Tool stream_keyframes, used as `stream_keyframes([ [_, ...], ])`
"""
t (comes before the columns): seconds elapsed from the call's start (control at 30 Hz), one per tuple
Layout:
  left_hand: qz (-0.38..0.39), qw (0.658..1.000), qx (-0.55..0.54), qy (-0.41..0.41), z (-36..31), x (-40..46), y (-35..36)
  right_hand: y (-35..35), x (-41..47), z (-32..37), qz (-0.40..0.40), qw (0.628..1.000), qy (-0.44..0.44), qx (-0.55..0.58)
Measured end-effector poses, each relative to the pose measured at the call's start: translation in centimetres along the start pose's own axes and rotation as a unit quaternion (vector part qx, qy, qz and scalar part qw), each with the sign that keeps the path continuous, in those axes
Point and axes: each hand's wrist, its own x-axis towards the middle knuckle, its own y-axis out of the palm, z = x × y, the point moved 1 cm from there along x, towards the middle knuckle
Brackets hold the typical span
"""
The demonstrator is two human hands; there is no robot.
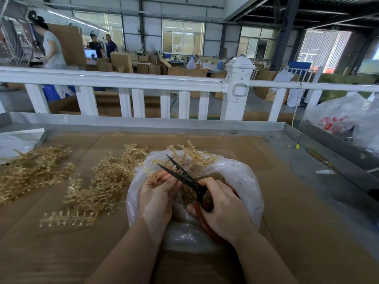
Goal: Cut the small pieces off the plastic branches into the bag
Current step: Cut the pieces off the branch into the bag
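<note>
A clear plastic bag (244, 181) lies open on the cardboard in front of me, with small amber pieces (187, 194) inside. My left hand (158, 197) grips a translucent amber plastic branch (190, 154) over the bag's mouth. My right hand (222, 212) holds red-handled scissors (182, 173); their black blades stand apart around a twig of the branch. Part of the red handle is hidden under my right palm.
Piles of amber branches (98, 185) lie to the left on the cardboard-covered metal table (320, 158), with another heap (30, 171) further left. A white bag (16, 140) sits at the far left, bags (344, 117) at the right. A white railing (127, 83) runs behind.
</note>
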Motion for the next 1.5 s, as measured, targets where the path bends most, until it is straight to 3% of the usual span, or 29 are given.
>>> stream_keyframes([
  [0.83,0.024,0.999,0.009,0.027,0.24,0.30,-0.24,-0.09,0.15,0.51,0.013,1.000,0.003,-0.028],
  [1.27,0.010,0.999,-0.029,-0.017,0.30,0.68,-0.49,-0.34,0.06,0.64,0.003,1.000,-0.005,-0.017],
  [1.5,0.033,0.999,0.006,-0.022,0.35,0.77,-0.43,-0.48,-0.06,0.65,0.000,1.000,-0.009,-0.005],
])
